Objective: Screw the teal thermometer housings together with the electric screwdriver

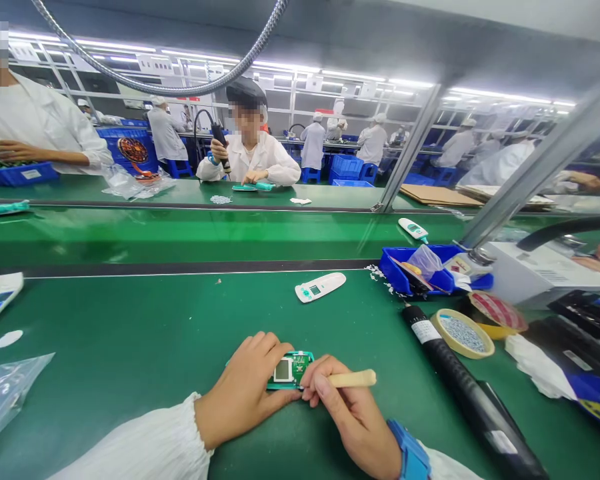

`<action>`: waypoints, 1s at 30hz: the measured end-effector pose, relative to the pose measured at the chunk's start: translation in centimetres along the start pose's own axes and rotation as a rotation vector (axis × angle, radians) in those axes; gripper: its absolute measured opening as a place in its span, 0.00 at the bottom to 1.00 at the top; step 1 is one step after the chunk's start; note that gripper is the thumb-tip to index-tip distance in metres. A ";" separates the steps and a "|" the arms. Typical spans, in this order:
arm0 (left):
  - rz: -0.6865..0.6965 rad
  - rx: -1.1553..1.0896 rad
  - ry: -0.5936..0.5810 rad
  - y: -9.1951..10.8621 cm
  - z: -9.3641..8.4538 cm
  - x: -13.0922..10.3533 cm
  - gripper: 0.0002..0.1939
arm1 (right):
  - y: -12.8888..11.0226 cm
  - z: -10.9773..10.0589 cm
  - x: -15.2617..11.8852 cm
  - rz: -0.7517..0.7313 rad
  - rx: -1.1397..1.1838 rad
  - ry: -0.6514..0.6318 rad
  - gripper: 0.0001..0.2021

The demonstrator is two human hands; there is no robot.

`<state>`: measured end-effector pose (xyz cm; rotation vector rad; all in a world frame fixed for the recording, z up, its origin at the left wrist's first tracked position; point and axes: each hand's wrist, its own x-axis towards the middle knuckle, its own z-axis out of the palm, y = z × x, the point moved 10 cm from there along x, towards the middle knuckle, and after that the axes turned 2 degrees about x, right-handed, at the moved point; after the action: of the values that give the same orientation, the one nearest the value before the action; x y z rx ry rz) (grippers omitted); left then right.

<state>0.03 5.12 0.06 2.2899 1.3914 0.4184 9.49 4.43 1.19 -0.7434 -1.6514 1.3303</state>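
A teal-edged housing with a green circuit board (299,367) and a small grey display (283,370) lies on the green bench. Across its left part rests my left hand (250,383), fingers wrapped over the far edge and thumb along the near edge, gripping it. My right hand (347,407) is closed around a pale yellow stick-like tool (355,379); its fingertips touch the right end of the board and hide the tool's tip. A blue band (408,450) is on the right wrist.
Beyond the hands lies a white device shell (321,287). At right are a black electric screwdriver (460,380), a round dish of small parts (463,333) and a blue tray (395,277). A plastic bag (10,393) lies left. Across the bench, a person (250,150) holds a black tool.
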 end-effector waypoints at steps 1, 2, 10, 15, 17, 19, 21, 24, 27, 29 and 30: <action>0.001 0.002 -0.001 0.0 0.0 0.0 0.20 | 0.0 0.0 0.0 0.001 0.002 -0.001 0.12; 0.002 0.004 -0.003 0.0 0.0 0.0 0.20 | 0.1 0.0 0.0 0.004 0.003 -0.004 0.12; 0.018 0.035 -0.033 0.2 0.0 0.0 0.22 | 0.0 0.1 0.0 -0.015 -0.036 -0.010 0.12; 0.024 0.047 -0.033 0.3 0.0 0.0 0.22 | -0.2 0.1 0.2 -0.033 -0.073 -0.002 0.13; 0.029 0.050 -0.028 0.3 0.0 0.0 0.20 | -0.2 0.2 0.1 -0.039 -0.099 -0.012 0.13; 0.037 0.054 -0.025 0.4 0.0 0.0 0.20 | -0.1 0.3 0.0 -0.050 -0.113 -0.021 0.13; 0.039 0.059 -0.024 0.5 0.0 0.1 0.19 | 0.0 0.4 -0.1 -0.061 -0.122 -0.019 0.13; 0.042 0.055 -0.026 0.6 -0.2 0.2 0.19 | 0.4 0.5 0.0 -0.026 -0.069 -0.015 0.13; 0.038 0.054 -0.016 0.7 -0.3 0.2 0.19 | 0.5 0.2 0.2 0.028 0.026 0.000 0.14; 0.023 0.061 -0.004 0.6 -0.4 0.2 0.18 | 0.3 -0.3 0.3 0.034 0.059 0.038 0.15; 0.017 0.065 0.002 0.5 -0.4 0.2 0.18 | 0.3 -0.7 0.3 0.038 0.075 0.072 0.15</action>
<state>0.32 5.16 0.73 2.3553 1.4061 0.3861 9.98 5.06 1.03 -0.7725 -1.5292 1.3692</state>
